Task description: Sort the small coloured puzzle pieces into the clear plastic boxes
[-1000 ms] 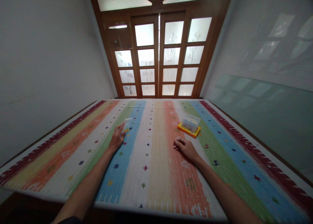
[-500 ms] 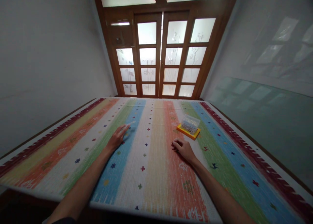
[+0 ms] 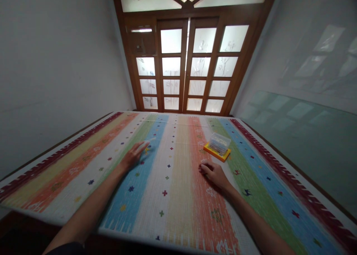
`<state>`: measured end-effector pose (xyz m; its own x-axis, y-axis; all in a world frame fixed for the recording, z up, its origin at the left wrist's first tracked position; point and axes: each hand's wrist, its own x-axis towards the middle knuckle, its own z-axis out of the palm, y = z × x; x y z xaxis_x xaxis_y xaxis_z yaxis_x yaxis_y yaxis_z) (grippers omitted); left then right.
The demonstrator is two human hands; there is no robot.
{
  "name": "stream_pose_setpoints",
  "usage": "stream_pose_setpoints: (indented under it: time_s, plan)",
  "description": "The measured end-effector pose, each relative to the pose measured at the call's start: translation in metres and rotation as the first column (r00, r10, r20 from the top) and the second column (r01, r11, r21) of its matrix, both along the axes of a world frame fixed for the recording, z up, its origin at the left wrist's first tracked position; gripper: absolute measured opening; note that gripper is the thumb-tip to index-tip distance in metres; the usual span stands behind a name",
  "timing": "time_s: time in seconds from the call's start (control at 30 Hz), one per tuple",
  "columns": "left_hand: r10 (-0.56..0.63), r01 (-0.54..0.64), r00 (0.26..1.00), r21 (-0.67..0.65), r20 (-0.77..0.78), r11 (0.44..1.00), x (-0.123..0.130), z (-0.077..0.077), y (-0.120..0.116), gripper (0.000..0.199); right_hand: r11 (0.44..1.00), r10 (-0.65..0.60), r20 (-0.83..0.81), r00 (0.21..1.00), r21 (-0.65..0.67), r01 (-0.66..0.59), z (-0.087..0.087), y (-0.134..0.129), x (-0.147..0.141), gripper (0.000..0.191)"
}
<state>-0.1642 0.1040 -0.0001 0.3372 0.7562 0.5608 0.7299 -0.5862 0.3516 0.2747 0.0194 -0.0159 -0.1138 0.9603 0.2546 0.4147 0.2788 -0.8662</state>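
My left hand point(image 3: 135, 154) is over the blue stripe of the striped cloth point(image 3: 182, 195), holding a small, thin clear piece point(image 3: 152, 139) that sticks out past its fingertips. On the orange stripe rests my right hand point(image 3: 212, 172), its fingers curled together; whatever they hold, if anything, is too small or hidden to make out. Just beyond the right hand sits a yellow-orange tray point(image 3: 216, 152) with a clear box point(image 3: 219, 141) standing on it. The box's contents look like thin flat pieces, too blurred to name.
The cloth covers a long table between two pale walls. At its far end stand wooden doors point(image 3: 186, 76) with frosted panes. A greenish glass panel point(image 3: 301, 136) leans along the right wall.
The whole view has shifted slightly, so everything appears a little lower and to the right. Both hands keep nearly the same places on the cloth.
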Motion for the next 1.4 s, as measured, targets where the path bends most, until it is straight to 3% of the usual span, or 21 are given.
stream_pose_setpoints:
  time_s: [0.1, 0.17, 0.27, 0.33, 0.43, 0.57, 0.7, 0.87, 0.97, 1.1, 1.23, 1.4]
  plan:
    - [0.223, -0.225, 0.968, 0.001, 0.114, 0.974, -0.003, 0.004, -0.007, 0.054, 0.962, -0.115, 0.148, 0.982, 0.262, 0.073, 0.008, 0.008, 0.016, 0.028]
    - [0.434, -0.419, 0.882, -0.119, 0.184, 0.900, -0.007, 0.009, -0.014, 0.070, 0.874, -0.210, 0.233, 0.949, 0.480, 0.076, 0.020, 0.019, 0.030, 0.026]
    - [0.597, -0.553, 0.792, -0.260, 0.129, 0.791, -0.015, 0.015, -0.027, 0.082, 0.753, -0.388, 0.347, 0.854, 0.654, 0.076, 0.039, 0.042, 0.054, 0.026]
    - [0.651, -0.613, 0.759, -0.307, 0.027, 0.728, -0.020, 0.017, -0.033, 0.081, 0.737, -0.486, 0.414, 0.769, 0.667, 0.107, 0.049, 0.060, 0.068, 0.034]
    - [0.668, -0.660, 0.737, -0.313, -0.099, 0.682, -0.027, 0.017, -0.038, 0.075, 0.813, -0.510, 0.559, 0.654, 0.562, 0.154, 0.057, 0.082, 0.081, 0.048]
    - [0.660, -0.676, 0.733, -0.279, -0.164, 0.682, -0.029, 0.016, -0.036, 0.070, 0.888, -0.455, 0.689, 0.564, 0.404, 0.222, 0.060, 0.098, 0.085, 0.051]
    - [0.632, -0.669, 0.743, -0.235, -0.222, 0.705, -0.028, 0.015, -0.032, 0.057, 0.876, -0.482, 0.712, 0.510, 0.375, 0.304, 0.063, 0.101, 0.084, 0.047]
    - [0.614, -0.664, 0.744, -0.192, -0.264, 0.722, -0.030, 0.013, -0.029, 0.049, 0.884, -0.467, 0.702, 0.538, 0.362, 0.295, 0.072, 0.101, 0.088, 0.042]
    - [0.611, -0.663, 0.743, -0.175, -0.273, 0.728, -0.031, 0.011, -0.029, 0.046, 0.903, -0.391, 0.638, 0.663, 0.407, 0.141, 0.073, 0.093, 0.083, 0.041]
    - [0.606, -0.658, 0.746, -0.163, -0.275, 0.736, -0.032, 0.007, -0.028, 0.046, 0.901, -0.149, 0.566, 0.811, 0.416, -0.124, 0.056, 0.063, 0.052, 0.039]
    - [0.605, -0.649, 0.754, -0.147, -0.257, 0.746, -0.033, 0.004, -0.027, 0.044, 0.876, 0.083, 0.584, 0.807, 0.343, -0.339, 0.024, 0.025, 0.011, 0.038]
    - [0.587, -0.613, 0.784, -0.098, -0.201, 0.784, -0.025, 0.004, -0.026, 0.041, 0.858, 0.095, 0.648, 0.756, 0.332, -0.392, 0.001, 0.003, -0.013, 0.039]
